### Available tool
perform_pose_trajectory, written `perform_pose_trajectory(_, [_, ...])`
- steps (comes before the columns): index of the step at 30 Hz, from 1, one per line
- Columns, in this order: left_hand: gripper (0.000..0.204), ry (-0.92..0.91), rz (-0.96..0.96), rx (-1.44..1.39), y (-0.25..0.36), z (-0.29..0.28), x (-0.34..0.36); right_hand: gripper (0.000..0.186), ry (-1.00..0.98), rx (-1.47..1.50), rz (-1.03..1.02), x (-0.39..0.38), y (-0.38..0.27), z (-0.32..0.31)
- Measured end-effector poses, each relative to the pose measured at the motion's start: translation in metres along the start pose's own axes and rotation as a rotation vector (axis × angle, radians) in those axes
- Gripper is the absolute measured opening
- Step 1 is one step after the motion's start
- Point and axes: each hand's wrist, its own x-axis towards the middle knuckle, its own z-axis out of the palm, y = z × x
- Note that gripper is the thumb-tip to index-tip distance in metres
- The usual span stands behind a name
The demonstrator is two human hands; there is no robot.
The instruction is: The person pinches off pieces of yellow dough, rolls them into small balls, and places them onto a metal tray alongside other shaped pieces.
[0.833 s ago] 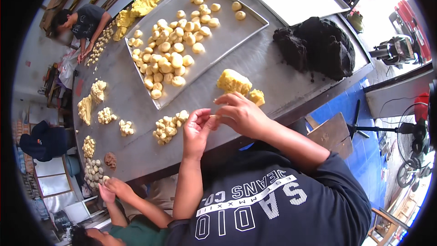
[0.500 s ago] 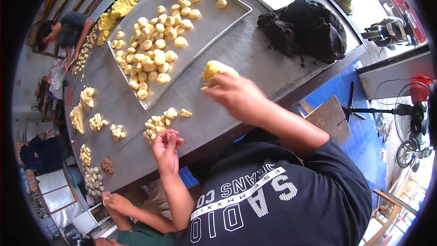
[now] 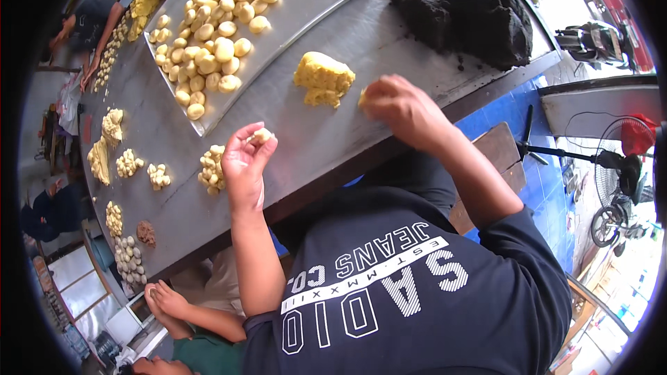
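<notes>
My left hand (image 3: 243, 167) is raised over the table's near edge, its thumb and fingers pinching a small pale dough piece (image 3: 262, 135). To the right, my right hand (image 3: 406, 111) is closed, slightly smeared by motion, with a bit of yellow dough (image 3: 362, 97) at its fingertips. Between the hands, farther in, a torn lump of yellow dough (image 3: 324, 78) rests on the metal table (image 3: 278, 107), apart from both. Beside my left hand lies a small heap of pale dough bits (image 3: 210, 170), partly hidden by it.
A metal tray (image 3: 306, 7) at the far side carries many round dough balls (image 3: 208, 38). A large black crumbly mass (image 3: 465, 17) sits at the right. More small heaps (image 3: 128, 163) line the left. Co-workers' hands (image 3: 167, 300) show at lower left; a fan (image 3: 625, 163) stands right.
My right hand has pulled away rightward from the yellow lump, which now shows fully. My left hand has risen from beside the small heap with its dough piece. The view has shifted slightly.
</notes>
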Motion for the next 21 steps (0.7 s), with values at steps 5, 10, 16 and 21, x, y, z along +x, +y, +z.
perform_pose_trajectory(5, [0.029, -0.098, 0.153, 0.595, -0.011, -0.019, -0.034, 0.02, -0.207, 0.243, -0.289, -0.002, -0.074, 0.03])
perform_pose_trajectory(10, [0.027, -0.015, 0.522, 1.185, -0.016, -0.011, -0.036, 0.022, 0.034, 0.103, -0.194, 0.022, -0.039, 0.038])
perform_pose_trajectory(16, [0.025, 0.086, 0.464, 1.076, -0.021, -0.004, -0.036, 0.029, -0.243, 0.167, -0.431, 0.016, -0.041, 0.039])
perform_pose_trajectory(21, [0.031, -0.05, 0.609, 1.172, -0.016, 0.005, -0.038, 0.017, 0.0, -0.007, -0.154, 0.025, -0.017, 0.023])
